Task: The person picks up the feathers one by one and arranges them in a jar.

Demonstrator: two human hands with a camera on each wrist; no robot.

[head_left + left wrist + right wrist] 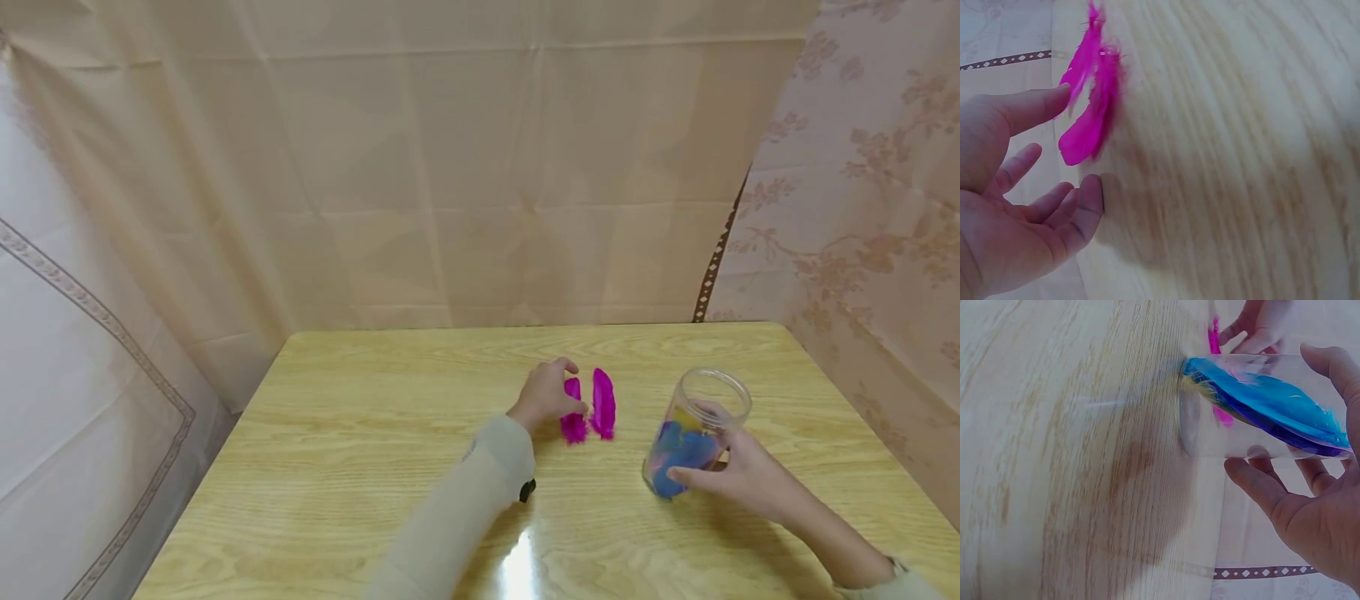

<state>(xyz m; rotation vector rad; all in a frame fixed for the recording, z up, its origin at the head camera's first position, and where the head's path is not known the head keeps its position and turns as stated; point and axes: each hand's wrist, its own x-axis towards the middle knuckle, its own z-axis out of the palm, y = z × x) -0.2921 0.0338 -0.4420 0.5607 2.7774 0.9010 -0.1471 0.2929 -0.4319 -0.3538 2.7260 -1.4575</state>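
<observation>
Two magenta feathers lie side by side on the table: a left feather (573, 432) and a right feather (603, 406). My left hand (542, 395) is over the left feather, thumb and fingers spread apart around it. In the left wrist view the thumb (1038, 107) overlaps one feather's edge; whether it touches is unclear. My right hand (757, 477) grips a clear, lidless jar (747, 408) round its side, thumb in front. Inside the jar are feathers (1272, 403) in blue, purple and yellow. The jar's base is at the tabletop.
The wooden table (337, 467) has a light grain and a glare spot near its front. A beige curtain (480, 183) hangs behind its back edge. Patterned cloth (877, 208) hangs on the right, and white cloth (67, 333) on the left.
</observation>
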